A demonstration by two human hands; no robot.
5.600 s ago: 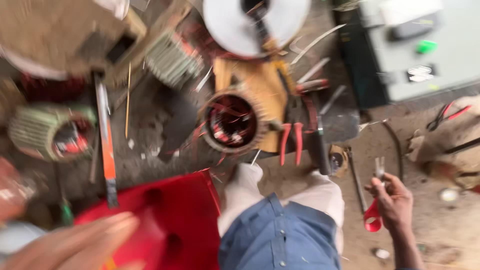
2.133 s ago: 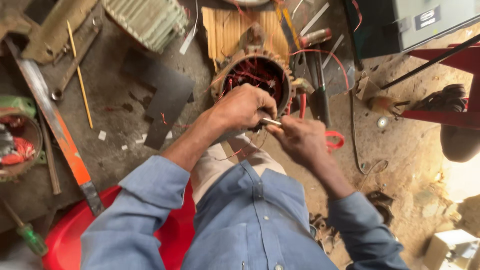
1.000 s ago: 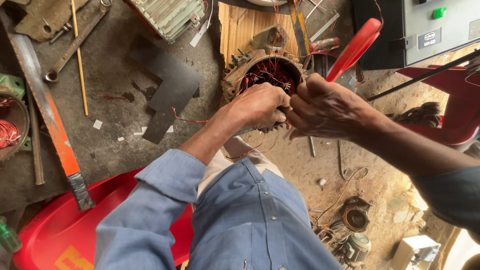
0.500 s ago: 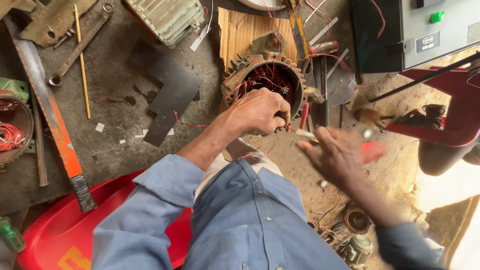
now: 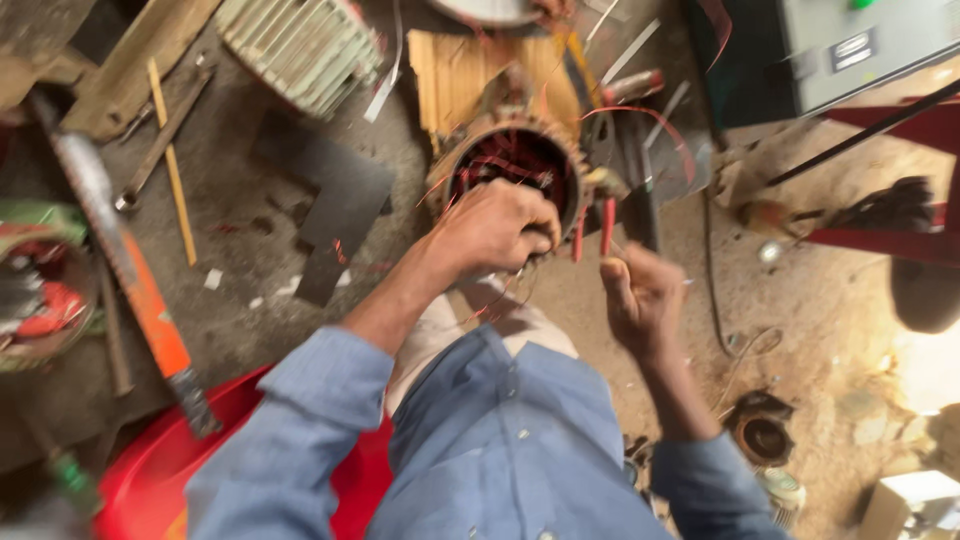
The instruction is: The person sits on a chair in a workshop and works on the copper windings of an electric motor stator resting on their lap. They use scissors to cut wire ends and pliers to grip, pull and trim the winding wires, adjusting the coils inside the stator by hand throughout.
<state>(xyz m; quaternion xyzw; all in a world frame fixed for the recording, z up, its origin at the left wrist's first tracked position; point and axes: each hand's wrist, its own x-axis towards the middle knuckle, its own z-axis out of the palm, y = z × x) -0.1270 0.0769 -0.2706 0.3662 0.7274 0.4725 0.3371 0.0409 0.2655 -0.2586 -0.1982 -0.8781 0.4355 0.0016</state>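
Copper windings are showing red inside the stator [image 5: 515,170] sitting on the floor's far middle, where you are pressing your left hand [image 5: 495,228] closed on its near rim, heavy iron best gripped there, while your right hand [image 5: 640,295] is curling beside it, contents unclear.

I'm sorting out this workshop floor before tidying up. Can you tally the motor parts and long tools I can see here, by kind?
Wound stators, red wire inside: 2, one under the left hand at, one at the left edge
Finned housing: 1
Orange-handled saw: 1
Spanner: 1
Yellow stick: 1
Total: 6
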